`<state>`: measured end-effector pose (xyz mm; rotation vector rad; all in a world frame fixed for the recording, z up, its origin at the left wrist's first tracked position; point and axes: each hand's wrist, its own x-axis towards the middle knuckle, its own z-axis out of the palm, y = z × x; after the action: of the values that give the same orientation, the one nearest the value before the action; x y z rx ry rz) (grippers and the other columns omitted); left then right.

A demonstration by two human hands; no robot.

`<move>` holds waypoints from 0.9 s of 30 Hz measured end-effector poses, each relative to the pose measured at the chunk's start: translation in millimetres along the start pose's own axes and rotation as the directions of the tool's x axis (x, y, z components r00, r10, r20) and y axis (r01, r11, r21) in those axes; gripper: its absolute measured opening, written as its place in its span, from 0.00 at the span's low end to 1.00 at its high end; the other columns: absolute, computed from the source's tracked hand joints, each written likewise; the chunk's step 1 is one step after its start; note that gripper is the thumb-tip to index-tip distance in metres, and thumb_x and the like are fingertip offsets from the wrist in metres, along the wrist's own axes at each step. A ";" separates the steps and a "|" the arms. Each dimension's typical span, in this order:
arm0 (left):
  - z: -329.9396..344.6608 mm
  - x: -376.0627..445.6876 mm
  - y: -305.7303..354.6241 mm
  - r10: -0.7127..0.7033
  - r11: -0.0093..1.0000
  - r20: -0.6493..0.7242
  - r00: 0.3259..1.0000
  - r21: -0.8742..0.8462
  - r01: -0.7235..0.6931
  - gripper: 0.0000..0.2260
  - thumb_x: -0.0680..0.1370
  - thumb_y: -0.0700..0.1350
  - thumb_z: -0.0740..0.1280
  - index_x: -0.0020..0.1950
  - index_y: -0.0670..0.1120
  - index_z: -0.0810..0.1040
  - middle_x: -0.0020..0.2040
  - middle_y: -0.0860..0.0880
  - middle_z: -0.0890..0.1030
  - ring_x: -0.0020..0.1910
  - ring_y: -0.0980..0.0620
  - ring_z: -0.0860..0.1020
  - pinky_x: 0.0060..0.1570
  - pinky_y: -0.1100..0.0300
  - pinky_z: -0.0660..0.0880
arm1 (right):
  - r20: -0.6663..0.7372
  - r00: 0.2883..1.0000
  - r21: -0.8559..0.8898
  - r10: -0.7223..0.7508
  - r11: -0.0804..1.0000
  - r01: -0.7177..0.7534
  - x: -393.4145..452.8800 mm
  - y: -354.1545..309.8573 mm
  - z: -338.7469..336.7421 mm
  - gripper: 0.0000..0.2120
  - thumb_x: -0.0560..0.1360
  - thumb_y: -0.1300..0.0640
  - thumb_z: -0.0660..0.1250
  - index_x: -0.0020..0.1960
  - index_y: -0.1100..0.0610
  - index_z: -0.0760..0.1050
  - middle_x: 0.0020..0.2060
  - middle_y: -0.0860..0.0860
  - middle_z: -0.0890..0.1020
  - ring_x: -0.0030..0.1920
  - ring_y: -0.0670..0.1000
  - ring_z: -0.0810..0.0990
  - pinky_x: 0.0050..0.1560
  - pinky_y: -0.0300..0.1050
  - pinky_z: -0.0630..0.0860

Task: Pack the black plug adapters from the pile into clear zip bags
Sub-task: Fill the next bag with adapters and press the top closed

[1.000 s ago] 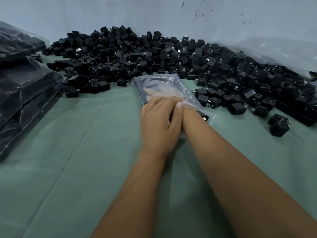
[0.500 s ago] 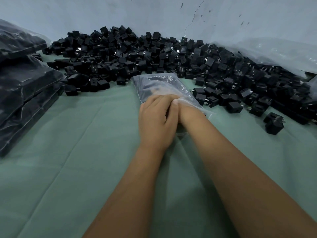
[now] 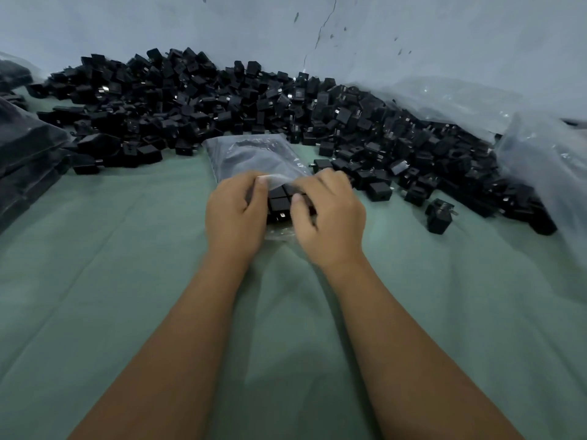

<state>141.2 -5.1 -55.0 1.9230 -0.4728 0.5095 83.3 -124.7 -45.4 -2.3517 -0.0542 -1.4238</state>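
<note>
Zip bag (image 3: 254, 160) between both hands (image 3: 286, 214)

Two bare forearms reach in from the lower edge, uncovered all the way up to it: no sleeve, cuff, watch, band or glove shows. The left hand (image 3: 235, 214) and right hand (image 3: 330, 217) carry no rings. Fingernails are short and plain, visible on both thumbs.
</note>
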 end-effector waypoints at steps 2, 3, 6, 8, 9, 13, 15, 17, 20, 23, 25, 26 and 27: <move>1.8 0.5 -2.7 -0.057 0.998 0.003 0.998 -0.022 0.057 0.16 0.80 0.51 0.57 0.50 0.46 0.82 0.44 0.49 0.82 0.47 0.47 0.78 0.47 0.51 0.74 | -0.136 0.984 -0.035 0.119 0.992 -0.125 4.8 10.6 -1.9 0.11 0.72 0.60 0.62 0.49 0.61 0.82 0.43 0.55 0.79 0.45 0.55 0.75 0.39 0.47 0.72; 2.7 0.7 -3.8 -0.084 0.996 0.003 0.996 -0.029 0.084 0.17 0.79 0.52 0.57 0.50 0.46 0.82 0.44 0.49 0.82 0.47 0.47 0.78 0.49 0.49 0.75 | -0.197 0.963 -0.053 0.185 0.979 -0.198 8.0 18.8 -3.5 0.12 0.71 0.62 0.63 0.50 0.61 0.82 0.45 0.56 0.78 0.47 0.56 0.75 0.44 0.48 0.72; 4.2 2.0 -6.3 -0.122 0.992 0.009 0.993 -0.040 0.122 0.18 0.78 0.54 0.56 0.49 0.45 0.82 0.44 0.47 0.83 0.48 0.46 0.79 0.50 0.45 0.76 | -0.323 0.839 -0.251 0.438 0.815 -0.522 14.2 46.2 -14.6 0.19 0.69 0.58 0.63 0.59 0.55 0.77 0.60 0.57 0.73 0.60 0.58 0.70 0.59 0.51 0.62; 4.6 2.1 -7.0 -0.129 0.991 0.012 0.992 -0.043 0.130 0.18 0.78 0.54 0.56 0.47 0.45 0.82 0.44 0.46 0.83 0.47 0.46 0.79 0.49 0.44 0.76 | -0.313 0.697 -0.396 0.645 0.579 -0.713 12.9 66.8 -24.5 0.26 0.71 0.53 0.63 0.69 0.53 0.68 0.72 0.59 0.61 0.71 0.60 0.60 0.67 0.58 0.55; 4.7 2.0 -7.1 -0.134 0.990 0.011 0.991 -0.045 0.134 0.18 0.78 0.54 0.56 0.47 0.45 0.81 0.43 0.46 0.83 0.46 0.46 0.79 0.49 0.44 0.76 | -0.273 0.612 -0.429 0.742 0.475 -0.768 11.8 76.2 -29.6 0.30 0.72 0.51 0.63 0.73 0.53 0.62 0.75 0.60 0.53 0.74 0.61 0.54 0.69 0.60 0.52; 4.2 0.5 -5.4 -0.156 0.987 0.014 0.988 -0.048 0.156 0.17 0.77 0.54 0.57 0.46 0.46 0.81 0.42 0.45 0.83 0.45 0.47 0.79 0.49 0.45 0.76 | -0.091 0.373 -0.496 0.923 0.283 -0.821 9.3 101.8 -43.5 0.32 0.76 0.47 0.58 0.76 0.54 0.55 0.76 0.62 0.49 0.74 0.63 0.53 0.72 0.61 0.49; 3.6 0.4 -4.0 -0.161 0.986 0.020 0.987 -0.043 0.161 0.17 0.77 0.54 0.56 0.46 0.46 0.81 0.42 0.45 0.82 0.45 0.46 0.79 0.48 0.45 0.76 | 0.028 0.444 -0.496 0.896 0.398 -0.772 8.2 100.6 -39.5 0.27 0.75 0.49 0.58 0.73 0.54 0.62 0.73 0.60 0.57 0.70 0.62 0.60 0.71 0.57 0.56; 3.2 0.4 -3.2 -0.165 0.986 0.031 0.986 -0.033 0.166 0.17 0.77 0.54 0.56 0.46 0.46 0.81 0.42 0.44 0.82 0.44 0.45 0.79 0.47 0.44 0.76 | 0.179 0.536 -0.437 0.825 0.555 -0.708 6.3 94.9 -31.2 0.28 0.74 0.54 0.60 0.73 0.53 0.63 0.74 0.58 0.57 0.72 0.60 0.60 0.72 0.54 0.59; 2.2 0.4 -1.7 -0.167 0.985 0.035 0.985 -0.028 0.168 0.18 0.77 0.55 0.56 0.46 0.44 0.80 0.40 0.44 0.81 0.42 0.43 0.78 0.46 0.43 0.76 | 0.359 0.643 -0.256 0.677 0.733 -0.630 4.8 87.0 -21.2 0.31 0.73 0.59 0.62 0.75 0.49 0.61 0.74 0.52 0.60 0.71 0.54 0.63 0.66 0.46 0.65; 1.8 0.4 -0.2 -0.169 0.985 0.040 0.985 -0.032 0.170 0.19 0.76 0.55 0.56 0.46 0.43 0.80 0.40 0.43 0.81 0.40 0.42 0.77 0.45 0.42 0.75 | 0.400 0.672 -0.092 0.624 0.756 -0.648 4.7 83.3 -16.5 0.36 0.71 0.62 0.64 0.76 0.46 0.58 0.72 0.49 0.62 0.68 0.50 0.66 0.59 0.38 0.64; 2.2 0.6 -0.1 -0.172 0.984 0.039 0.984 -0.032 0.174 0.19 0.76 0.55 0.56 0.45 0.42 0.80 0.40 0.42 0.81 0.40 0.42 0.78 0.45 0.42 0.75 | 0.334 0.657 -0.134 0.676 0.724 -0.677 5.3 85.2 -15.5 0.37 0.70 0.60 0.66 0.76 0.47 0.58 0.69 0.51 0.62 0.68 0.52 0.64 0.64 0.42 0.65; 2.4 0.8 -0.3 -0.173 0.984 0.035 0.984 -0.030 0.174 0.19 0.76 0.55 0.56 0.45 0.42 0.80 0.40 0.42 0.81 0.41 0.42 0.78 0.45 0.42 0.75 | 0.288 0.641 -0.224 0.712 0.700 -0.678 5.8 86.8 -15.6 0.36 0.70 0.58 0.67 0.75 0.48 0.59 0.68 0.52 0.64 0.68 0.54 0.63 0.66 0.43 0.63; 2.5 0.7 -0.3 -0.173 0.984 0.032 0.984 -0.029 0.174 0.19 0.76 0.55 0.56 0.45 0.43 0.80 0.40 0.42 0.81 0.41 0.42 0.78 0.46 0.43 0.75 | 0.246 0.629 -0.297 0.738 0.675 -0.675 6.2 88.5 -16.3 0.34 0.70 0.56 0.67 0.74 0.48 0.61 0.66 0.53 0.66 0.67 0.55 0.63 0.65 0.45 0.63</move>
<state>142.3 -7.4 -55.8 1.9222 -0.3260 0.3584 93.0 -213.1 -60.5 -2.3065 0.8595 -0.6215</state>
